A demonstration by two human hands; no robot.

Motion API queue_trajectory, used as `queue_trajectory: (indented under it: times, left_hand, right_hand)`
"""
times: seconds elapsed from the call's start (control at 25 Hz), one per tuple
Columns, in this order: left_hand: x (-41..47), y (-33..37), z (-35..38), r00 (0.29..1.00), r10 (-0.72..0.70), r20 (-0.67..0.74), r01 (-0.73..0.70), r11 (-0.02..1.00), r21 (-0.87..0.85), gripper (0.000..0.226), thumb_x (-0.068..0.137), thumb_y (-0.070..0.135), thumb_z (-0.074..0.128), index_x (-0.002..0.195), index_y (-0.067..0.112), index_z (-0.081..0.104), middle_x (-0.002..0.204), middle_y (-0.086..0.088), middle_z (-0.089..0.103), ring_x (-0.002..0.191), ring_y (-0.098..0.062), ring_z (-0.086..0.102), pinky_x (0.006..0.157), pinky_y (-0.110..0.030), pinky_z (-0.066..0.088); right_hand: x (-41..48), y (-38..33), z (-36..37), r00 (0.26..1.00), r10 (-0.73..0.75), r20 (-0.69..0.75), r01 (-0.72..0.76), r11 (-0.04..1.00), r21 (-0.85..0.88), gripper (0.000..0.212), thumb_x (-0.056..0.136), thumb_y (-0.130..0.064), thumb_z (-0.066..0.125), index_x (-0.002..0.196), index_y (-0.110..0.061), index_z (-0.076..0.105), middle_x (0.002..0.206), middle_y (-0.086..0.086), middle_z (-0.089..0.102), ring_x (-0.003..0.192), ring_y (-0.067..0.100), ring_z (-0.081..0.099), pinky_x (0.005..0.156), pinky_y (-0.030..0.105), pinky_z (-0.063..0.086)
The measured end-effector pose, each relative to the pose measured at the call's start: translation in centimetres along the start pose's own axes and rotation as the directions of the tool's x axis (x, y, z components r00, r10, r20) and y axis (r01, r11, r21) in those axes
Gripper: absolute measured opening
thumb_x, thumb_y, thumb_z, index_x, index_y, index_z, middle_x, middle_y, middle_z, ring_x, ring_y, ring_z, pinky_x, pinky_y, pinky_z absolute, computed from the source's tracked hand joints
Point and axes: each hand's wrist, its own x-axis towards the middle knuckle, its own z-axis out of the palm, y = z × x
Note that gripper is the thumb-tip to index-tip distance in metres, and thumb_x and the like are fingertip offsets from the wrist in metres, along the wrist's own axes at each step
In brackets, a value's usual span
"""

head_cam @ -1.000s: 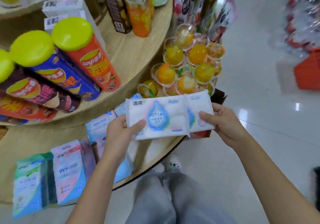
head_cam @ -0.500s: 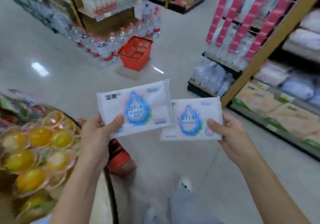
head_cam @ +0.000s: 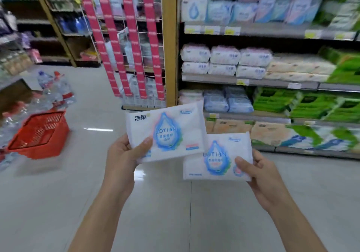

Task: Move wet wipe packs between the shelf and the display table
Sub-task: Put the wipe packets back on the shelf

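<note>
My left hand (head_cam: 124, 158) grips a white wet wipe pack (head_cam: 171, 131) with a blue drop print by its left end, thumb on the front. My right hand (head_cam: 261, 175) holds a second, like pack (head_cam: 212, 158) by its right end, lower and partly under the first. Both packs are held over the floor, facing me. Ahead on the right stands the shelf (head_cam: 251, 81) with rows of tissue and wipe packs; similar blue-drop packs (head_cam: 194, 8) sit on its top row. The display table is out of view.
An orange shopping basket (head_cam: 39, 135) sits on the floor at the left, beside wrapped water bottles (head_cam: 56, 90). A wire rack with pink hanging strips (head_cam: 132, 43) stands left of the shelf's wooden post. Pale tiled floor (head_cam: 165, 203) lies between me and the shelf.
The view has swung from the round display table to the shelf aisle. Both hands keep their packs; the right pack now sits lower than the left one.
</note>
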Motion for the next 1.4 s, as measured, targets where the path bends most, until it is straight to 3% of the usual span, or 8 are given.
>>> queue_trajectory:
  times: [0.2,0.44,0.6,0.76,0.92,1.2,1.28,1.4]
  left_hand:
    - [7.6,-1.6,8.7,0.997,-0.001,0.079,-0.001,1.0,0.022,0.036,0.067,0.012,0.069,0.103,0.009,0.067,0.094,-0.007,0.075,0.082,-0.018,0.072,0.06,-0.02,0.055]
    - [17.2,-2.8,13.3,0.996,-0.033,0.083,0.029,0.999,0.041,0.028,0.075,0.008,0.067,0.103,0.01,0.067,0.095,-0.007,0.075,0.09,-0.025,0.071,0.061,-0.022,0.057]
    - [25.9,-2.7,14.3,0.992,-0.018,0.124,0.016,1.0,0.017,0.077,0.039,0.043,0.09,0.106,0.012,0.067,0.099,-0.006,0.075,0.089,-0.023,0.072,0.059,-0.023,0.057]
    - [35.6,-1.3,15.9,0.983,-0.013,0.184,0.008,1.0,0.029,0.082,0.038,0.044,0.091,0.11,0.012,0.066,0.106,-0.009,0.073,0.095,-0.024,0.07,0.065,-0.027,0.059]
    - [43.3,-0.4,17.7,0.983,-0.016,0.183,0.004,0.998,0.065,0.045,0.067,0.019,0.073,0.111,0.012,0.065,0.105,-0.005,0.073,0.096,-0.021,0.07,0.071,-0.027,0.059]
    - [50.9,-0.8,20.3,0.995,0.039,0.091,-0.043,0.998,0.044,0.035,0.072,0.004,0.063,0.107,0.007,0.066,0.101,-0.006,0.074,0.092,-0.022,0.071,0.066,-0.024,0.058]
    - [52.3,-0.6,20.9,0.998,0.051,0.04,-0.053,0.998,0.033,0.035,0.072,0.003,0.063,0.107,0.006,0.066,0.102,-0.009,0.074,0.092,-0.024,0.071,0.066,-0.027,0.058]
    - [53.7,-0.5,21.2,0.998,0.062,-0.015,-0.061,0.998,0.017,0.035,0.072,0.003,0.065,0.107,0.008,0.067,0.102,-0.01,0.074,0.092,-0.025,0.071,0.067,-0.028,0.059]
  right_hand:
    - [9.3,-6.7,-5.1,0.989,-0.143,-0.041,0.144,0.989,0.017,0.095,0.032,-0.045,0.092,0.114,-0.008,0.062,0.106,0.009,0.072,0.093,0.023,0.07,0.067,0.026,0.057]
    - [20.1,-12.1,-6.8,0.966,-0.25,-0.068,0.253,0.967,0.042,0.057,0.055,-0.025,0.073,0.111,-0.015,0.062,0.101,0.001,0.074,0.091,0.018,0.071,0.062,0.024,0.057]
    - [28.3,-13.7,-5.8,0.955,-0.279,-0.1,0.286,0.957,0.056,0.051,0.064,-0.019,0.07,0.113,-0.013,0.061,0.107,0.003,0.073,0.097,0.02,0.07,0.066,0.025,0.057]
    - [37.4,-16.7,-4.2,0.943,-0.316,-0.107,0.322,0.946,0.037,0.052,0.066,-0.019,0.069,0.117,-0.015,0.06,0.11,0.003,0.072,0.102,0.02,0.068,0.069,0.023,0.057]
    - [45.8,-20.2,-2.2,0.925,-0.373,-0.072,0.376,0.926,0.042,0.06,0.06,-0.025,0.071,0.117,-0.013,0.059,0.108,0.003,0.072,0.101,0.02,0.068,0.073,0.028,0.058]
    - [61.8,-25.2,1.7,0.894,-0.443,0.064,0.442,0.897,0.021,0.065,0.054,-0.035,0.08,0.113,-0.016,0.061,0.114,0.0,0.07,0.107,0.019,0.066,0.08,0.03,0.057]
    - [66.1,-25.9,3.4,0.882,-0.456,0.119,0.462,0.886,-0.03,0.046,0.061,-0.03,0.08,0.104,-0.022,0.064,0.105,-0.007,0.072,0.105,0.017,0.066,0.081,0.032,0.057]
    - [70.2,-26.3,6.3,0.852,-0.502,0.15,0.517,0.852,-0.082,0.027,0.079,-0.005,0.07,0.099,-0.021,0.063,0.097,-0.014,0.069,0.095,0.007,0.067,0.082,0.029,0.056]
